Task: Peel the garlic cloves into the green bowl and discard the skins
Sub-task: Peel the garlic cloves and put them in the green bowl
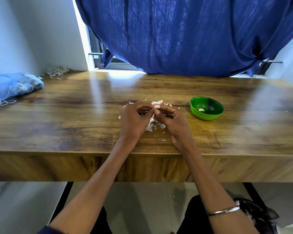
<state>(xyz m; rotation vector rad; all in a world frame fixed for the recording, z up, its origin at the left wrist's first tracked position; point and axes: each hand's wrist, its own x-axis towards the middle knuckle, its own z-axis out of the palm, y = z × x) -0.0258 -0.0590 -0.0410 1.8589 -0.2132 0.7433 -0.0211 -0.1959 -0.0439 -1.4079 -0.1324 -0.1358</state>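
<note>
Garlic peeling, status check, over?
Left hand and right hand pinch one garlic clove. Green bowl holds one peeled clove. Skins litter table; path clear.

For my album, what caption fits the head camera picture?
Both hands, left hand and right hand, peel a garlic clove beside the green bowl.

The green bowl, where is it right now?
The green bowl sits on the wooden table, just right of the right hand.
</note>
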